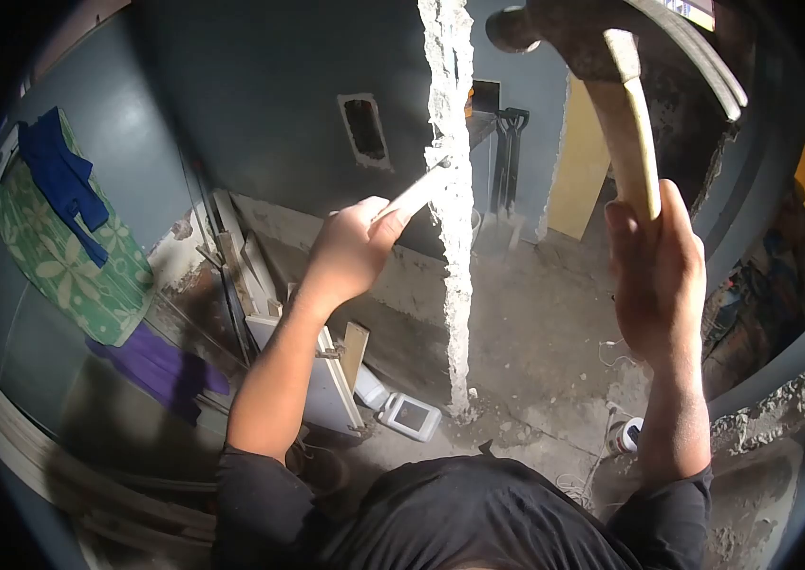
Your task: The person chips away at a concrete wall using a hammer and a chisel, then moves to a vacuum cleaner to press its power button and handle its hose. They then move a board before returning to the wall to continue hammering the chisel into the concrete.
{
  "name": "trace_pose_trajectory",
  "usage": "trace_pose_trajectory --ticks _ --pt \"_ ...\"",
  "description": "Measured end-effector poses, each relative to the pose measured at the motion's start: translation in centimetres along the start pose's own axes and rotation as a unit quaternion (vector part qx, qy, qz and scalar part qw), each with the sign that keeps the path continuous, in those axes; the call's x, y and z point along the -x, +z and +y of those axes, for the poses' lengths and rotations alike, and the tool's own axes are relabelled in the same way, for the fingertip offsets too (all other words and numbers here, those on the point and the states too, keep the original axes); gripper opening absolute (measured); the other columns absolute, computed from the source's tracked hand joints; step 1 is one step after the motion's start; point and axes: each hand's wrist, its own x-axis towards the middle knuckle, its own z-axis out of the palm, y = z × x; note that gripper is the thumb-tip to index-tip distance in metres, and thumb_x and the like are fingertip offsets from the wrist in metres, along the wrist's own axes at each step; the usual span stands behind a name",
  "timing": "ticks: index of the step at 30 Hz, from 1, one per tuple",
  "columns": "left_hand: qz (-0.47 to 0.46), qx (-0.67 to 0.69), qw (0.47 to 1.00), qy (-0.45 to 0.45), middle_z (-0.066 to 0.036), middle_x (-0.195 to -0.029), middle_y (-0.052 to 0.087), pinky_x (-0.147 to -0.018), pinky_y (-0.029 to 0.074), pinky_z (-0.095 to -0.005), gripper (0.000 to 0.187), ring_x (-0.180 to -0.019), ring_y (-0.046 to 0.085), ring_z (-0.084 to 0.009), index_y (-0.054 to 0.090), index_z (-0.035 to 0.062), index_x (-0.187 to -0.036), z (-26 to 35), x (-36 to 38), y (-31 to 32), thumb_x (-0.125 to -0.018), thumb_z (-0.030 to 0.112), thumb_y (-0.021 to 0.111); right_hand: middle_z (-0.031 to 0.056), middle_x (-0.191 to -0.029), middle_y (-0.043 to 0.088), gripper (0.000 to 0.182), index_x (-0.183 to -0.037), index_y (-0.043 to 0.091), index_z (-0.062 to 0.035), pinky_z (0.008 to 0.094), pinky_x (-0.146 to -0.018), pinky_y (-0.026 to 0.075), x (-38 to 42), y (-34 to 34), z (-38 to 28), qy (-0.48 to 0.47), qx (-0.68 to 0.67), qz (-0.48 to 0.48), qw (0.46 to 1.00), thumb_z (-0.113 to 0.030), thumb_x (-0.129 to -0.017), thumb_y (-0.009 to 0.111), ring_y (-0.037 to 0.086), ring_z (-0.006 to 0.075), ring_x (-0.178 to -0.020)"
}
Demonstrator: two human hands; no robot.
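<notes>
My left hand is closed around a chisel, a pale bar whose far end meets a rough, broken strip of white plaster. The strip runs from the top of the view down to the floor. My right hand grips the wooden handle of a claw hammer, raised at the upper right. The hammer's dark metal head is apart from the chisel, with its claw pointing right. Part of the head is cut off by the top of the view.
A white jug and leaning boards stand low at left of the strip. Cloths hang on the left wall. A black-handled shovel leans behind. Rubble and a cord lie on the floor.
</notes>
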Motion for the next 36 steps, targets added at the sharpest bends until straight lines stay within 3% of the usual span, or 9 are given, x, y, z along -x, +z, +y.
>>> trace_pose_trajectory --ticks 10,15,17,23,25,27,29,31,36 --pt "-0.019 -0.026 0.998 0.054 -0.024 -0.077 0.065 -0.067 0.049 -0.0462 0.028 -0.077 0.064 -0.0441 0.063 0.0000 -0.090 -0.2 -0.6 -0.1 -0.096 0.027 0.057 -0.0044 -0.078 0.047 0.012 -0.110 0.053 -0.0046 0.0184 -0.055 0.034 0.5 1.8 -1.5 -0.043 -0.039 0.032 0.998 -0.013 -0.103 0.054 0.042 0.0008 -0.064" --pt "-0.026 -0.042 0.998 0.033 -0.025 -0.078 0.064 -0.067 0.050 -0.0477 0.028 -0.077 0.064 -0.0447 0.063 0.0003 -0.092 0.0 -0.3 0.1 -0.096 0.027 0.059 0.0207 -0.068 0.053 0.016 -0.100 0.048 -0.0007 0.0419 -0.060 0.046 0.4 5.7 1.9 0.097 0.138 -0.182 0.969 -0.013 -0.099 0.058 0.056 0.0304 -0.059" --pt "0.023 -0.013 0.992 0.122 -0.025 -0.076 0.064 -0.065 0.051 -0.0473 0.029 -0.076 0.064 -0.0444 0.062 -0.0001 -0.091 -0.7 -0.3 0.9 -0.096 0.028 0.059 0.0203 -0.064 0.053 0.020 -0.093 0.046 -0.0006 0.0409 -0.059 0.045 0.9 5.7 3.5 0.071 0.103 -0.154 0.980 -0.015 -0.100 0.058 0.055 0.0284 -0.058" --pt "-0.011 -0.047 0.999 0.018 -0.025 -0.083 0.064 -0.071 0.051 -0.0479 0.031 -0.082 0.063 -0.0463 0.061 0.0011 -0.090 -0.4 -0.7 0.8 -0.097 0.030 0.052 0.0106 -0.071 0.049 0.010 -0.099 0.053 -0.0044 0.0363 -0.054 0.044 -0.1 3.7 -1.0 0.032 -0.063 0.092 0.993 -0.013 -0.101 0.055 0.055 0.0172 -0.059" --pt "-0.021 -0.028 0.999 0.028 -0.024 -0.083 0.064 -0.071 0.051 -0.0475 0.030 -0.082 0.063 -0.0465 0.061 0.0012 -0.091 -0.6 -0.9 0.6 -0.097 0.029 0.052 0.0112 -0.070 0.049 0.010 -0.102 0.051 -0.0034 0.0401 -0.056 0.047 -0.2 4.2 -1.3 0.072 -0.082 0.103 0.989 -0.012 -0.100 0.055 0.058 0.0245 -0.059" --pt "-0.011 -0.051 0.998 0.039 -0.025 -0.080 0.063 -0.069 0.050 -0.0453 0.030 -0.080 0.063 -0.0460 0.061 -0.0005 -0.090 -0.9 -0.7 0.9 -0.097 0.028 0.055 0.0155 -0.071 0.052 0.013 -0.104 0.050 -0.0026 0.0451 -0.057 0.047 0.2 5.9 1.3 -0.113 0.077 0.030 0.990 -0.013 -0.099 0.056 0.059 0.0367 -0.060" --pt "-0.022 -0.011 1.000 0.012 -0.025 -0.077 0.061 -0.067 0.050 -0.0435 0.031 -0.078 0.062 -0.0455 0.060 -0.0022 -0.089 -0.5 -0.3 0.7 -0.097 0.028 0.056 0.0230 -0.068 0.056 0.016 -0.094 0.049 -0.0023 0.0481 -0.061 0.046 1.2 7.6 3.6 0.073 0.106 -0.142 0.981 -0.015 -0.097 0.059 0.058 0.0469 -0.065" --pt "0.013 -0.036 0.997 0.066 -0.024 -0.079 0.067 -0.068 0.052 -0.0493 0.034 -0.078 0.066 -0.0443 0.062 -0.0014 -0.087 -1.5 -0.4 1.5 -0.098 0.030 0.055 0.0274 -0.069 0.060 0.024 -0.090 0.042 -0.0009 0.0486 -0.058 0.047 0.3 5.8 1.5 0.061 0.103 -0.130 0.984 -0.014 -0.097 0.061 0.063 0.0476 -0.068" --pt "0.057 0.004 0.995 0.086 -0.024 -0.081 0.066 -0.070 0.052 -0.0476 0.028 -0.077 0.064 -0.0451 0.062 0.0009 -0.088 -1.9 -0.2 2.3 -0.097 0.026 0.057 0.0095 -0.069 0.049 0.014 -0.102 0.054 -0.0018 0.0359 -0.055 0.045 -1.2 3.7 -3.1 -0.064 0.030 0.079 0.994 -0.015 -0.100 0.058 0.053 0.0165 -0.059"
